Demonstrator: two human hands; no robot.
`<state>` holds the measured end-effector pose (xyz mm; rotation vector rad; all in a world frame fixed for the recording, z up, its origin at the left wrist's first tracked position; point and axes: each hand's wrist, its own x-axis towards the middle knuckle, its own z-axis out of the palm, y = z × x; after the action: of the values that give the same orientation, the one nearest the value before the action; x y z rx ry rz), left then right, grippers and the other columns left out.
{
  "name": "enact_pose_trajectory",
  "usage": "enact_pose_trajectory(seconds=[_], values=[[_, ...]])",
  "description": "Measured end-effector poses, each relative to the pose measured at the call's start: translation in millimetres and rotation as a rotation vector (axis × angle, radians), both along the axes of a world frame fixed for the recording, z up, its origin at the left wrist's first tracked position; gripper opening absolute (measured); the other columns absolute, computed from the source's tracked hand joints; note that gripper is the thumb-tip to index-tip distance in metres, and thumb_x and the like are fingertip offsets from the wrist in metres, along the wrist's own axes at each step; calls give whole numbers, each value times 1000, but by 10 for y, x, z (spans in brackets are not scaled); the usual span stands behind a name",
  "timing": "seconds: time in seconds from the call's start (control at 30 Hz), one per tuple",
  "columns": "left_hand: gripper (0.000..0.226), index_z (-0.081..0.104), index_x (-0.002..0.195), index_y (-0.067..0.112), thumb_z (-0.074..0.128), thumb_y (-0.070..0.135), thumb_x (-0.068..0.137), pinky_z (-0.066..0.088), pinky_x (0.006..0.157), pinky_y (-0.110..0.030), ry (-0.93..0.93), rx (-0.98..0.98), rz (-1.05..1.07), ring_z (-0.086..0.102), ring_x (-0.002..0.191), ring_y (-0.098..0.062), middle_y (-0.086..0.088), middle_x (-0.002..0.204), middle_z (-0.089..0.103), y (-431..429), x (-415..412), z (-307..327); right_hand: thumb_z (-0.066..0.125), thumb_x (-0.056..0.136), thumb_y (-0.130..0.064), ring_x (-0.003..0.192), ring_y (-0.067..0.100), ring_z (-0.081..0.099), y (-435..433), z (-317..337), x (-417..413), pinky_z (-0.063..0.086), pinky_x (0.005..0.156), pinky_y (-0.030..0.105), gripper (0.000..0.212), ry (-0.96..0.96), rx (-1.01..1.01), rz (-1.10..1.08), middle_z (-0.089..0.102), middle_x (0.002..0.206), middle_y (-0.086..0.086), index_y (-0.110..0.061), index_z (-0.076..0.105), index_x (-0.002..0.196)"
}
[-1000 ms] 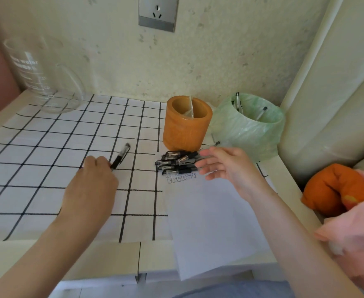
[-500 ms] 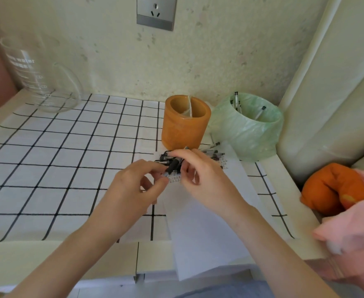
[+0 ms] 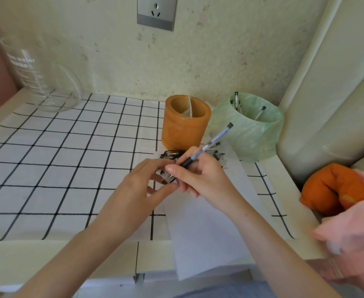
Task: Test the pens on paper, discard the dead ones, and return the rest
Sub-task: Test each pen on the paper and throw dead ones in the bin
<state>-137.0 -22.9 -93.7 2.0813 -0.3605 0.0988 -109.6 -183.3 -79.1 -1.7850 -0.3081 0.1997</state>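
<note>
My right hand (image 3: 200, 175) grips a pen (image 3: 211, 140) by its black grip, with the bluish barrel slanting up and right. My left hand (image 3: 142, 188) sits right against it and pinches a small dark cap with a metal clip (image 3: 166, 178) at the pen's lower end. Both hands hover over the top of a white sheet of paper (image 3: 209, 216), which has small scribbles near its upper right. A pile of black pens (image 3: 172, 153) lies on the paper behind my hands. Behind them stand an orange pen holder (image 3: 185, 127) and a green-bagged bin (image 3: 252, 134) with a few pens inside.
A checked cloth (image 3: 58, 158) covers the table. A glass jug (image 3: 39, 80) stands at the back left, under a wall socket (image 3: 155, 12). An orange cushion (image 3: 335, 186) and pink cloth (image 3: 357, 231) lie to the right. The paper hangs over the table's front edge.
My left hand brought its pen from the left to the middle. My right hand took the pen and lifted its back end up-right, while the left hand now holds the cap end.
</note>
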Motion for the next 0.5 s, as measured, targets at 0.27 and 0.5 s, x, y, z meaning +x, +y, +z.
enact_pose_trajectory(seconds=[0.27,0.5], values=[[12,59,86,29,57,17,89,47,58,-11,114,-74,-21,59,63,1,7,68,62,-19,3,47,68,84,-29,39,10,40,-22,48,1,30,39,19,15,114,134,-58,53,54,0,-17,59,78],[6,54,92,31,50,27,91,44,63,-12,123,-55,-70,59,74,0,12,79,63,-43,-14,-21,67,86,-18,39,9,42,10,21,-9,33,39,16,15,58,53,-34,53,52,2,-8,57,82]])
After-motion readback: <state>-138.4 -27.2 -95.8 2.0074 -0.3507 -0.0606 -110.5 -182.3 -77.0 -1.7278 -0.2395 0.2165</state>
